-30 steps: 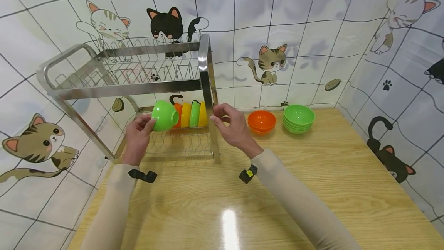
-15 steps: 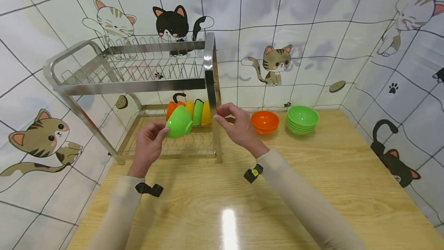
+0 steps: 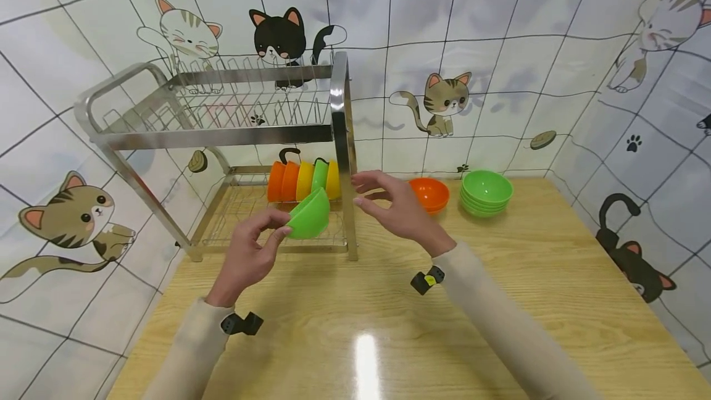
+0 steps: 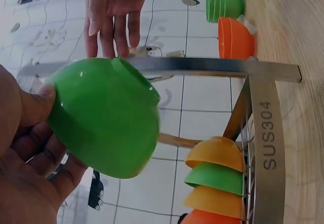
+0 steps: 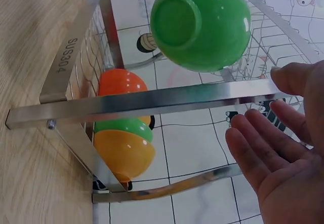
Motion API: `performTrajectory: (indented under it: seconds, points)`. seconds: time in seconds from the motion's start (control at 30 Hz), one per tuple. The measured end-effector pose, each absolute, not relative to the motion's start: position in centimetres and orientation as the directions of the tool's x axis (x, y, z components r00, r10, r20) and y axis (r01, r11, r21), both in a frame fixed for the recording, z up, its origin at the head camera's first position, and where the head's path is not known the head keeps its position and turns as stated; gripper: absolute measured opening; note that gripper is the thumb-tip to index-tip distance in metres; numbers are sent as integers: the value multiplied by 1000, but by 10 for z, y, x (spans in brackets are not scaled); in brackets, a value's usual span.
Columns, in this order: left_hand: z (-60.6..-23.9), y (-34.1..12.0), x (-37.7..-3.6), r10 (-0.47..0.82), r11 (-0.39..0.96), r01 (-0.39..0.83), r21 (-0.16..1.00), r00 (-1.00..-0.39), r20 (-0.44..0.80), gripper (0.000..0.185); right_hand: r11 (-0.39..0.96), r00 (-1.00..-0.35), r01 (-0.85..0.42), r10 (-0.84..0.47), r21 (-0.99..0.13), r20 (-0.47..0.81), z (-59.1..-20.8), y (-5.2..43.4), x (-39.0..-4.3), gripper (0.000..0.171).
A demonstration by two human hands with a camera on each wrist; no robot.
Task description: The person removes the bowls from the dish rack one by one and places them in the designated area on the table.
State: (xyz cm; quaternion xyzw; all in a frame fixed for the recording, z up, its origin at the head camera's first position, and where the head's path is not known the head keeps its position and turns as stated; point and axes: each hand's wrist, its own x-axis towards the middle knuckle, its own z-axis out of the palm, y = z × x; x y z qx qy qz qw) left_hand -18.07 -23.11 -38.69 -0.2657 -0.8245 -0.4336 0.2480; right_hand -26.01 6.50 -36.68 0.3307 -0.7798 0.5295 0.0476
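Note:
My left hand pinches a green bowl by its rim, thumb on one side and fingers on the other. The bowl is tilted, in front of the rack's lower tier. In the left wrist view its outer wall and foot ring face the camera. My right hand holds nothing; its fingers lie loosely bent right beside the rack's front right post. Behind the held bowl, several orange, yellow and green bowls stand on edge in a row on the lower tier of the metal dish rack.
On the wooden table, right of the rack, sit stacked orange bowls, partly hidden by my right hand, and a stack of green bowls. Upright wire dividers line the rack's upper tier. A wall with cat drawings stands behind.
My left hand has drawn the green bowl out from the lower tier, toward me and right, turning its rim upward. The right hand has shifted slightly right, its fingers a little straighter.

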Motion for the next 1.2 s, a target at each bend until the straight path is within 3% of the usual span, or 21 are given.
performTrajectory:
  seconds: [0.47, 0.73, 0.93, 1.2]
  points:
    - [-368, -199, -160, 487, 468, 824, 318, -541, 686, 23, 307, -662, -722, -569, -620, 488, -346, 113, -231, 54]
    - [-361, -178, -158, 591, 411, 896, 167, -401, 700, 4, 353, -586, -799, -638, -487, 499, -340, 131, -211, 59]
    - [-358, -164, -158, 662, 412, 911, 33, -323, 677, 10, 297, -472, -876, -687, -380, 552, -339, 139, -201, 52]
    - [-359, -145, -157, 752, 391, 905, -165, -211, 625, 14, 205, -275, -961, -776, -186, 568, -338, 143, -191, 27]
